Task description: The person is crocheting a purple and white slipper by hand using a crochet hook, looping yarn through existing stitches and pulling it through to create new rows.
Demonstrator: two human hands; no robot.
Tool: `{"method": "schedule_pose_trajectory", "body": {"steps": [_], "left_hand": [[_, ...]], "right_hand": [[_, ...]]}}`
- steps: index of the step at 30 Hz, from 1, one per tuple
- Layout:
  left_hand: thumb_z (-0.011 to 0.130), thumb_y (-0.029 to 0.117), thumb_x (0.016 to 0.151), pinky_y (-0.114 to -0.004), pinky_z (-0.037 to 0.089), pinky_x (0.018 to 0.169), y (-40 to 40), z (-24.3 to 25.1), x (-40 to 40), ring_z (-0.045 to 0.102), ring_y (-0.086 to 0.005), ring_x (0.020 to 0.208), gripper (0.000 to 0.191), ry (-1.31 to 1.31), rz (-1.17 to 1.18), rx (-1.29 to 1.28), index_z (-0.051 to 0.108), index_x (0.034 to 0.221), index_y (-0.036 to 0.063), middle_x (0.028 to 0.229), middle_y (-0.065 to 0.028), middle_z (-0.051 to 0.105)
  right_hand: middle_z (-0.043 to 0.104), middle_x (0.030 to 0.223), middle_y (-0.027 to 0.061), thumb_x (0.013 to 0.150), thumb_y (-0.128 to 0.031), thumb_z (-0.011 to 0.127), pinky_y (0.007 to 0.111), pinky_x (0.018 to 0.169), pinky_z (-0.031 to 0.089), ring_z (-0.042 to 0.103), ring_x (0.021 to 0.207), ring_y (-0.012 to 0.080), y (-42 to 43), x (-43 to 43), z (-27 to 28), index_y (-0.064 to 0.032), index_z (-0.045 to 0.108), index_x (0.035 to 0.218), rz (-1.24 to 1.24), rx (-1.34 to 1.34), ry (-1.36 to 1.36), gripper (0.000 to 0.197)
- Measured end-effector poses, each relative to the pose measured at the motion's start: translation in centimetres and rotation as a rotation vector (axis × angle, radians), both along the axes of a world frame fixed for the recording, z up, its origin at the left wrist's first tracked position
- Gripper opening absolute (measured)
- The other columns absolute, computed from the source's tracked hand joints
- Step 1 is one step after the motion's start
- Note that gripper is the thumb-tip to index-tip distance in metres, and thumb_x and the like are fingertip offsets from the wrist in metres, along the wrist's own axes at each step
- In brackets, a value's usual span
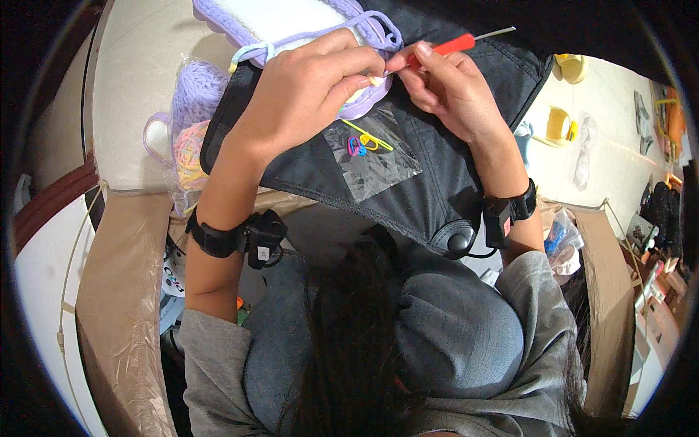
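My right hand [445,82] grips a red-handled hook tool [450,48]; a metal shaft sticks out of its upper end, and a thin metal tip points left from its lower end. At that tip, my left hand [322,82] pinches a small piece of pale yellow yarn [375,81]. Behind and under my left hand lies a purple shoe sole [363,106] with a white fluffy insole [289,19] and thick lilac yarn [327,34] worked along its edge. All this rests on a black fabric mat [437,158]. How the tip meets the yarn cannot be told.
A clear plastic bag [377,175] with colourful stitch markers [357,146] and a yellow plastic needle lies on the mat. At left stands a bag of lilac and multicoloured yarn [199,93]. Yellow and white crocheted pieces [557,125] lie on the table at right.
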State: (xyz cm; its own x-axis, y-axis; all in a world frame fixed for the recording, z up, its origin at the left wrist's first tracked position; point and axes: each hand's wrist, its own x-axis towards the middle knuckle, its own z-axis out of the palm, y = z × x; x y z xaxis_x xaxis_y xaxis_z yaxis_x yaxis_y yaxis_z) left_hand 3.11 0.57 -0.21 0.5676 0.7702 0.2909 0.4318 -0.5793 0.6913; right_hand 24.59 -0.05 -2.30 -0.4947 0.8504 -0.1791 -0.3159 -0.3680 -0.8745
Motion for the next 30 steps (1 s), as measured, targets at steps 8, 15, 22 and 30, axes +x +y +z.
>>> {"method": "schedule_pose_trajectory", "body": {"steps": [8, 15, 22, 30], "left_hand": [[0.061, 0.005, 0.084, -0.032, 0.046, 0.069, -0.1, -0.1, 0.4, 0.058, -0.0250, 0.077, 0.010, 0.045, 0.031, 0.006, 0.062, 0.094, 0.0025, 0.084, -0.0096, 0.056], [0.060, 0.004, 0.084, -0.035, 0.046, 0.069, 0.4, -0.2, 0.6, 0.057, -0.0302, 0.078, 0.009, 0.079, 0.001, 0.027, 0.059, 0.092, 0.0014, 0.087, -0.0122, 0.054], [0.059, 0.011, 0.085, -0.042, 0.047, 0.065, 1.6, -0.1, 0.8, 0.059, -0.0330, 0.078, 0.006, 0.132, -0.062, -0.005, 0.057, 0.084, 0.0060, 0.086, -0.0085, 0.056], [0.057, 0.009, 0.083, -0.042, 0.046, 0.067, 1.5, 0.2, 0.7, 0.058, -0.0327, 0.079, 0.003, 0.167, -0.074, -0.029, 0.056, 0.083, 0.0064, 0.086, -0.0082, 0.055]], "right_hand": [[0.051, 0.059, -0.0016, 0.098, -0.022, 0.051, 0.019, 0.041, 0.023, 0.033, 0.043, 0.0024, 0.3, -0.3, -0.4, -0.0021, 0.059, 0.098, -0.080, 0.010, 0.025, 0.021], [0.053, 0.071, 0.0035, 0.098, -0.017, 0.048, 0.017, 0.042, 0.028, 0.037, 0.048, 0.0032, 0.6, -0.2, 0.0, -0.0007, 0.054, 0.100, 0.047, -0.175, 0.048, 0.018], [0.061, 0.077, 0.0058, 0.092, -0.013, 0.053, 0.019, 0.044, 0.030, 0.048, 0.056, 0.0075, 0.8, 0.2, -0.5, -0.0017, 0.057, 0.103, 0.115, -0.200, 0.196, 0.016], [0.054, 0.077, 0.0017, 0.095, -0.014, 0.052, 0.017, 0.047, 0.030, 0.043, 0.056, 0.0050, 0.0, -0.5, -0.3, -0.0050, 0.051, 0.109, -0.016, -0.033, 0.012, 0.016]]}}
